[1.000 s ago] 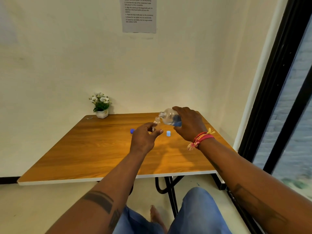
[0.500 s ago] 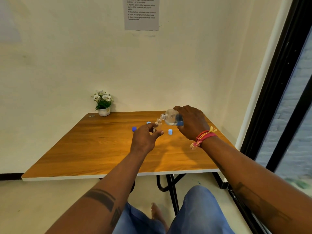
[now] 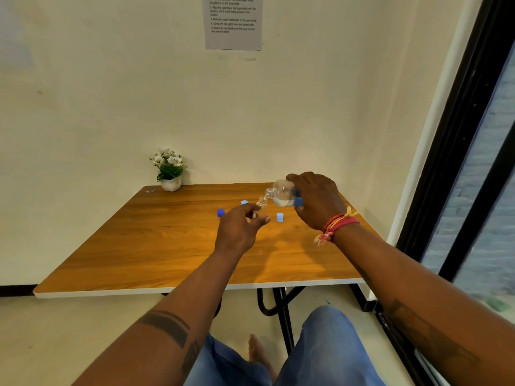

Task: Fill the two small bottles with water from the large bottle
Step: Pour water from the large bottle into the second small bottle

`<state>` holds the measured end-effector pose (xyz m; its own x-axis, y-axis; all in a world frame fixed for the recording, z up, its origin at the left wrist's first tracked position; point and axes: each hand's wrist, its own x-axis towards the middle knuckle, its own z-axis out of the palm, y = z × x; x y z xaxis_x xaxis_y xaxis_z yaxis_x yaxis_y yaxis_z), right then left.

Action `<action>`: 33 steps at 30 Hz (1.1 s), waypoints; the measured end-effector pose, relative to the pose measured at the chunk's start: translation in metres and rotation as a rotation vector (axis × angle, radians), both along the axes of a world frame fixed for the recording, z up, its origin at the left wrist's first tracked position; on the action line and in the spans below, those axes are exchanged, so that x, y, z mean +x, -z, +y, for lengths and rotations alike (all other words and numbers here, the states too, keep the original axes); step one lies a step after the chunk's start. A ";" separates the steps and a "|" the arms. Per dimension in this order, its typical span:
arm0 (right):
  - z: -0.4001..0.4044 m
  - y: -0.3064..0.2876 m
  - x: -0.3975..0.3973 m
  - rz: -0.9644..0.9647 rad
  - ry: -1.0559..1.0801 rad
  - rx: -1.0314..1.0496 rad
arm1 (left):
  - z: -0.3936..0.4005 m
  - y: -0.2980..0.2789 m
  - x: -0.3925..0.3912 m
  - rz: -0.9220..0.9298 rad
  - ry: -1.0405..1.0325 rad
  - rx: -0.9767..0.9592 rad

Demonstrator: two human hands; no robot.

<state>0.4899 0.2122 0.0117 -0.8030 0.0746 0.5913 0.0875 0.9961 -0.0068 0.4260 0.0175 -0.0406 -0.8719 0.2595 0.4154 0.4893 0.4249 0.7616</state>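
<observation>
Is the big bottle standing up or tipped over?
Tipped. The right hand holds the large bottle on its side, its open mouth just over the small bottle held by the left hand.

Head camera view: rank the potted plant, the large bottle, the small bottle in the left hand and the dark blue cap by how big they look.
1. Potted plant
2. Large bottle, partly covered by the right hand
3. Small bottle, partly hidden by the left hand
4. Dark blue cap

The plant stands farther off, so it probably is truly biggest.

My wooden table (image 3: pixel 156 246) sits in a cream-walled corner (image 3: pixel 111 107); 1 potted plant (image 3: pixel 169 171) at its back, printed sheet (image 3: pixel 233 23) above, dark-framed window (image 3: pixel 473 151) at my right.
</observation>
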 end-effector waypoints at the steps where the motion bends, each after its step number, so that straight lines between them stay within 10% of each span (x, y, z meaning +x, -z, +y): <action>1: 0.000 0.000 0.000 0.000 0.000 0.003 | 0.000 0.000 0.000 0.000 0.001 -0.001; 33: 0.005 -0.003 0.001 0.025 -0.021 0.054 | 0.001 0.000 0.001 -0.014 0.017 0.026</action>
<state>0.4906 0.2172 0.0148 -0.7887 0.0259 0.6142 0.0675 0.9967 0.0447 0.4265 0.0189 -0.0406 -0.8731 0.2635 0.4101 0.4856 0.3971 0.7788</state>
